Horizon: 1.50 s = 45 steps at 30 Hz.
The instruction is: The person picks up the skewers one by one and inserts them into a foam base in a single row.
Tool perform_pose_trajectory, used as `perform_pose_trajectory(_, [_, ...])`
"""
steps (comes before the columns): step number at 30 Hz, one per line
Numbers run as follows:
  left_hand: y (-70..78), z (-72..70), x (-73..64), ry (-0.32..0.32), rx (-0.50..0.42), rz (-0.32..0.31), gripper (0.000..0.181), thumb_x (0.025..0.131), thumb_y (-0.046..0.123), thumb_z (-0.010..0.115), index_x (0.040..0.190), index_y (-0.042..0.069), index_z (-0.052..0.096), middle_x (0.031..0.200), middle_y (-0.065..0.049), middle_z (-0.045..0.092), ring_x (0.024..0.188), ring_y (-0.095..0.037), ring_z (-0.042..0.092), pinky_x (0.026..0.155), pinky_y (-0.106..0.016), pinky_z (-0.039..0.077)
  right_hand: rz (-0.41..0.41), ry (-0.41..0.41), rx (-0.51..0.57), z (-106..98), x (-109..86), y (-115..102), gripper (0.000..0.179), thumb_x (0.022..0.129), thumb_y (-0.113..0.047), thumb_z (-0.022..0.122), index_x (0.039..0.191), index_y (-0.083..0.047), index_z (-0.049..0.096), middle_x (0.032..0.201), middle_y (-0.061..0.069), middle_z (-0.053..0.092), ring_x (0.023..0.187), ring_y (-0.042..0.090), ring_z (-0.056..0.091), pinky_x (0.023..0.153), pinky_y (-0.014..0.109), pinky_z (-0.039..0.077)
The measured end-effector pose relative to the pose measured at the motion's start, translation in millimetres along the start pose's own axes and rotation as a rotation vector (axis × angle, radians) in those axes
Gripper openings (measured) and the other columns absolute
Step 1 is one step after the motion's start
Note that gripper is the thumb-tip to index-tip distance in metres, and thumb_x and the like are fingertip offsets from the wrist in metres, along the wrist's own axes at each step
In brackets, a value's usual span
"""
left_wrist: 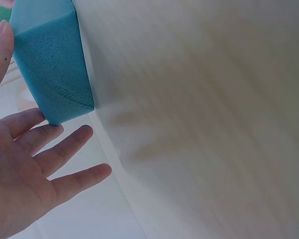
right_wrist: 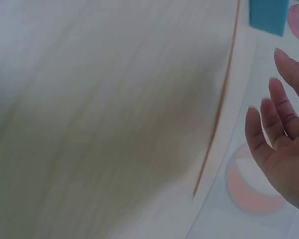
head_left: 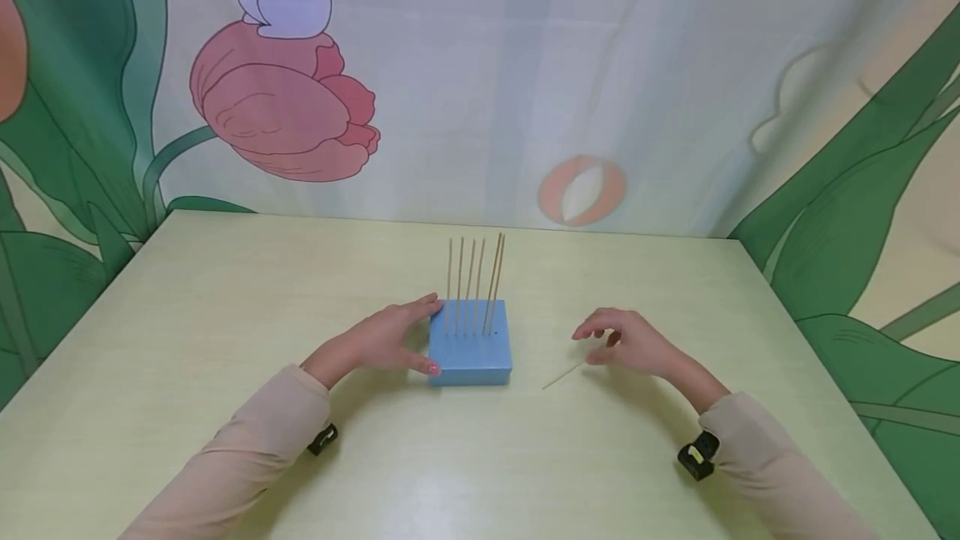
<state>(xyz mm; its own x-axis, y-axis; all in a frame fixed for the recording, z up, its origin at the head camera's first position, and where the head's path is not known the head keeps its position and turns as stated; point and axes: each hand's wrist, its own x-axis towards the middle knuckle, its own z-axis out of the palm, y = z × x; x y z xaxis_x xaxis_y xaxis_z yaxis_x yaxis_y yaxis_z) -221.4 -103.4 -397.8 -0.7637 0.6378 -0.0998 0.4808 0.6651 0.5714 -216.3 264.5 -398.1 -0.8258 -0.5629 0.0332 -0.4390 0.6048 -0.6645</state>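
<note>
A blue foam block (head_left: 471,357) lies on the table with several thin wooden sticks (head_left: 468,290) standing in its top, the rightmost ones leaning to the right. My left hand (head_left: 382,340) rests against the block's left side, its thumb at the front corner and its fingers at the back corner. In the left wrist view, those fingers (left_wrist: 72,184) are spread and fairly straight. A loose wooden stick (head_left: 561,377) lies on the table right of the block. Over its far end hovers my right hand (head_left: 626,342), fingers loosely bent; the right wrist view shows the stick (right_wrist: 220,107) apart from them.
A small dark hole (head_left: 496,332) shows in the block's top near the right edge. The pale wooden table (head_left: 300,273) ends at a printed curtain (head_left: 465,107) behind. Each wrist wears a black camera, such as the right wrist camera (head_left: 699,455).
</note>
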Motion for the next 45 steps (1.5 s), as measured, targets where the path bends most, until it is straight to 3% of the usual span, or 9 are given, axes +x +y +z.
perform_pose_trajectory(5, [0.7,-0.1,-0.5,0.004,-0.005,-0.007,0.097,0.070,0.044,0.075,0.143,0.003,0.026,0.149,-0.015,0.019,0.133,-0.033,0.022,0.105,-0.048,0.024,0.040,-0.037,-0.064,-5.3,-3.9,14.2,0.027,0.070,-0.005,0.077,0.096,-0.006,0.070,0.105,0.009,0.054,0.099,0.028,0.042,0.076,0.040,0.040])
perform_pose_trajectory(13, [1.7,-0.5,0.0,0.006,-0.001,-0.001,0.097,0.070,0.045,0.074,0.143,0.002,0.026,0.148,-0.016,0.020,0.133,-0.033,0.022,0.105,-0.047,0.023,0.063,-0.080,-0.002,-6.2,-2.1,29.6,0.018,0.071,-0.005,0.076,0.088,-0.007,0.072,0.098,0.009,0.052,0.098,0.028,0.039,0.082,0.040,0.032])
perform_pose_trajectory(19, [1.3,-0.1,0.1,-0.001,-0.004,0.004,0.098,0.070,0.045,0.075,0.143,0.002,0.026,0.148,-0.016,0.019,0.134,-0.033,0.022,0.105,-0.047,0.023,0.108,-0.115,0.040,-7.2,2.4,35.2,0.007,0.076,-0.003,0.072,0.082,-0.007,0.070,0.093,0.008,0.051,0.096,0.027,0.040,0.081,0.038,0.034])
perform_pose_trajectory(31, [0.9,0.0,-0.4,0.000,-0.007,0.012,0.097,0.071,0.045,0.074,0.142,0.001,0.026,0.149,-0.016,0.018,0.133,-0.034,0.021,0.105,-0.048,0.023,0.076,-0.159,0.020,-3.4,5.8,41.1,0.007,0.080,-0.003,0.068,0.076,-0.008,0.064,0.090,0.005,0.044,0.098,0.028,0.030,0.081,0.038,0.027])
perform_pose_trajectory(38, [1.7,0.0,0.2,0.001,-0.007,0.022,0.097,0.071,0.044,0.074,0.142,0.000,0.026,0.148,-0.017,0.019,0.133,-0.034,0.022,0.105,-0.048,0.022,0.052,-0.184,-0.053,-2.6,4.4,38.3,0.008,0.083,-0.010,0.066,0.077,-0.013,0.061,0.097,0.003,0.047,0.093,0.026,0.031,0.079,0.048,0.020])
perform_pose_trajectory(45, [4.2,-1.9,-1.8,0.000,-0.010,0.017,0.096,0.071,0.041,0.075,0.142,-0.001,0.025,0.148,-0.017,0.019,0.133,-0.034,0.022,0.105,-0.048,0.022,0.003,-0.198,-0.086,-4.9,10.2,39.2,0.011,0.078,-0.021,0.071,0.075,-0.013,0.065,0.088,-0.001,0.043,0.089,0.023,0.030,0.077,0.043,0.021])
